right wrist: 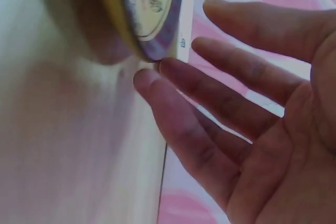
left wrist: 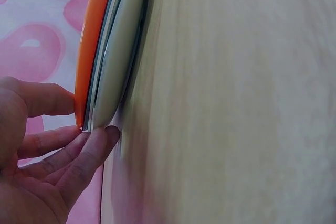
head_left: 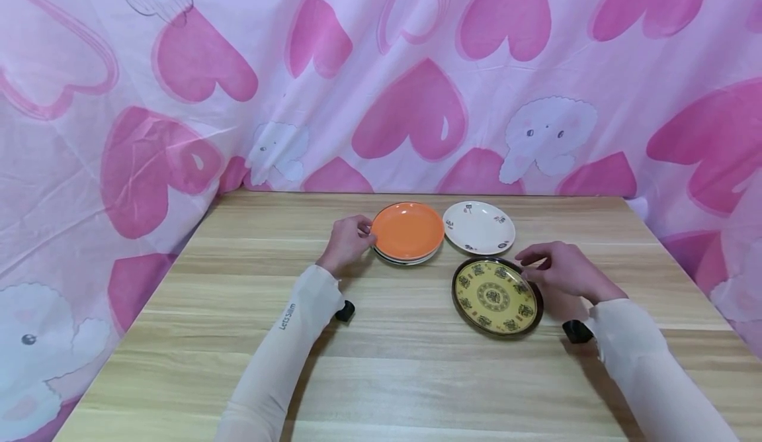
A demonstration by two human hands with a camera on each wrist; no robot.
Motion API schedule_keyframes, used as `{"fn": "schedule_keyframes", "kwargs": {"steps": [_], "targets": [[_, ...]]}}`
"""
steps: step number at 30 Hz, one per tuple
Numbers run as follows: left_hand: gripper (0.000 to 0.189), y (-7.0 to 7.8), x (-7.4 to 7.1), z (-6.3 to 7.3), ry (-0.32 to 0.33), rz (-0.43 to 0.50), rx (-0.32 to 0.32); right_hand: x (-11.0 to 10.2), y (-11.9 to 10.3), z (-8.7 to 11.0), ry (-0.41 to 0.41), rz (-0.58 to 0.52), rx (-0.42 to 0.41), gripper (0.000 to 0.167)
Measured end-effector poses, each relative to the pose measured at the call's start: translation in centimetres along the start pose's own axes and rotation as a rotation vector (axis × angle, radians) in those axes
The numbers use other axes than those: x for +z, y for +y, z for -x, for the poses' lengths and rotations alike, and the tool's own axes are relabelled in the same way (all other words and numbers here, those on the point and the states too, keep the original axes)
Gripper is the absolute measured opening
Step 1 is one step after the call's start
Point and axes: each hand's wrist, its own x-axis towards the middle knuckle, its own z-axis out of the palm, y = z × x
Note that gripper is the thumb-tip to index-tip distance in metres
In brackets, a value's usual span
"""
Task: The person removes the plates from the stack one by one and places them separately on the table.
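Note:
An orange plate (head_left: pixel 407 230) tops a stack of several plates at the back middle of the table. At the stack's left edge, my left hand (head_left: pixel 351 240) pinches the rims. In the left wrist view its thumb (left wrist: pixel 50 99) lies against the orange rim, and the other fingers reach under the pale plate (left wrist: pixel 116 61). A yellow patterned plate (head_left: pixel 493 296) with a dark brown rim lies nearer me on the right. Beside its upper right rim is my right hand (head_left: pixel 562 270), fingers spread and extended, fingertips right at the edge in the right wrist view, thumb apart.
A white plate (head_left: pixel 479 228) with small dark motifs lies just right of the orange stack, behind the yellow plate. All stand on a light wood table (head_left: pixel 381 376). A pink heart-print cloth (head_left: pixel 411 111) hangs along the back and sides.

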Motion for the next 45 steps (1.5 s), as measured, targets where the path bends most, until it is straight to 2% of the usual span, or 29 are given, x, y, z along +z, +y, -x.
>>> {"fn": "schedule_keyframes", "kwargs": {"steps": [9, 18, 27, 36, 41, 45], "targets": [[0.030, -0.1, 0.0, 0.2, 0.004, 0.012, 0.033, -0.9, -1.7, -1.1, 0.077, 0.010, -0.016, 0.033], [0.029, 0.0, 0.2, 0.0, 0.007, 0.002, 0.027, -0.7, -3.7, -2.9, 0.064, -0.118, -0.022, 0.035], [0.025, 0.1, 0.0, 0.2, 0.010, 0.000, 0.034, 0.5, -5.9, -5.6, 0.039, -0.202, -0.041, 0.033], [0.023, 0.2, 0.2, 0.0, 0.001, 0.008, 0.037, 2.0, -6.4, -7.3, 0.001, -0.338, -0.034, 0.031], [0.022, -0.1, 0.1, 0.0, 0.009, -0.002, 0.028, 3.1, -6.9, -8.3, 0.033, -0.366, -0.050, 0.033], [0.023, -0.2, 0.0, 0.0, 0.004, 0.000, 0.032, 3.9, -7.5, -9.0, 0.062, -0.363, -0.027, 0.036]]}}
